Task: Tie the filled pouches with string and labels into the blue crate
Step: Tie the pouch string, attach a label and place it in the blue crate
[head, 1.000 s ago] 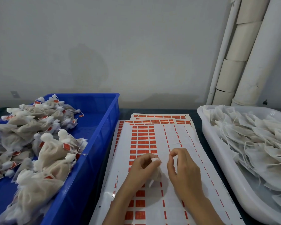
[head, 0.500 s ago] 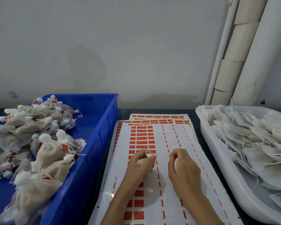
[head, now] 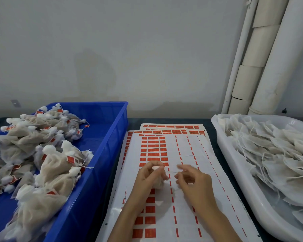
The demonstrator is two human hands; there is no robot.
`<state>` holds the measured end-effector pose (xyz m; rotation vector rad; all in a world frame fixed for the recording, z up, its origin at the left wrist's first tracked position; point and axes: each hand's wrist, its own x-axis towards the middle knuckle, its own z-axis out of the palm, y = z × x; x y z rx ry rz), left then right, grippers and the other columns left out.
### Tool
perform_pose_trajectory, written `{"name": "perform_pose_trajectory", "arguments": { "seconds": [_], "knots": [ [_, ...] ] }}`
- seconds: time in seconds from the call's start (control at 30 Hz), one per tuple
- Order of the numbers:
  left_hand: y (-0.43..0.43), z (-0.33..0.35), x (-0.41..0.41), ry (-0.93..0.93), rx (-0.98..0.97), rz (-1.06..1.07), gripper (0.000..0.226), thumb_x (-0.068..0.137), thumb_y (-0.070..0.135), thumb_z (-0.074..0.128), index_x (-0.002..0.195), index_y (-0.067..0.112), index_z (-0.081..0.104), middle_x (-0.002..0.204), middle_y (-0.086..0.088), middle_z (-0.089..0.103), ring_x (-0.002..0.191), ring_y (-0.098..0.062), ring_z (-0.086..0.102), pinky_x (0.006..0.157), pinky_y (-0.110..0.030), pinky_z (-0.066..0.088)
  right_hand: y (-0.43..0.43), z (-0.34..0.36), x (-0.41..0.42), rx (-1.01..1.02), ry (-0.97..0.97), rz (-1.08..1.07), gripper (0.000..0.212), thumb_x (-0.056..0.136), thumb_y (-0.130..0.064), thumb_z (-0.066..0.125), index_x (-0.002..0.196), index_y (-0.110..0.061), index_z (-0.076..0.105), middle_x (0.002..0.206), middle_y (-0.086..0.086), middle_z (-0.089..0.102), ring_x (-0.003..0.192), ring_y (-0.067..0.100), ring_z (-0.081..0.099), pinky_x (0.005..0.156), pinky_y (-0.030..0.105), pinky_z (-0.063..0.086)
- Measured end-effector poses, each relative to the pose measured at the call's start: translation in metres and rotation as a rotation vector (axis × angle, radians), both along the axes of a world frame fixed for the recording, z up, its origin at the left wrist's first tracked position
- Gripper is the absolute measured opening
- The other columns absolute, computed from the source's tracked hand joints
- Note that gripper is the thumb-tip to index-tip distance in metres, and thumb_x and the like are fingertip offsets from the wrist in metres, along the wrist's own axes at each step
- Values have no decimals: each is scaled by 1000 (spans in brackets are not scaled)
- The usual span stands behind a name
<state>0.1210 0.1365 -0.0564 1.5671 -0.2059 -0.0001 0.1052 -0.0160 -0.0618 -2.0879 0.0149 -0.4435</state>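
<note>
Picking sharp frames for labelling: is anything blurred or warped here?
Head view: right hand smears with motion blur; left hand and its pouch look slightly soft; crate and tub are sharp; the wide lens slants the pipes at the edge.

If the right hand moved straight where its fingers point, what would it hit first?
Probably the small white filled mesh pouch gripped by the left hand, just leftward; depth is unclear.

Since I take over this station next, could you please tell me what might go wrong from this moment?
The left hand grips the pouch near its top alone; a loose knot could let it open. The tied pouches in the blue crate are heaped up to its rim, so a tossed one might spill over.
</note>
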Motion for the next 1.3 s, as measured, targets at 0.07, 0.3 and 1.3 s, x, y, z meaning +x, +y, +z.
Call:
{"name": "perform_pose_trajectory", "arguments": {
  "seconds": [0.07, 0.3, 1.3],
  "knots": [
    [-2, 1, -1, 15, -13, -15, 31, 75, 42, 58, 93, 18, 63, 79, 1, 67, 78, -18, 65, 70, -23, 53, 0, -4, 2, -142, 12, 9, 19, 85, -19, 68, 103, -23, 69, 97, -7, 72, 73, -2, 59, 75, 2, 42],
    [-1, 5, -4, 124, -49, 26, 25, 72, 50, 57, 79, 27, 65, 76, 9, 66, 69, -12, 63, 59, -23, 51, 0, -5, 6, -203, -32, -81, 13, 85, -17, 68, 96, -21, 71, 91, -5, 72, 66, 0, 56, 67, 0, 35],
    [12, -12, 61, -107, 1072, 128, 42, 86, 61, 47, 127, 52, 45, 145, 10, 34, 131, -14, 27, 113, -42, 14, -21, -6, 73, -649, 397, 342, 69, 88, -64, 42, 146, -45, 10, 157, -19, 8, 146, 12, 8, 117, 41, 9]
  ]
}}
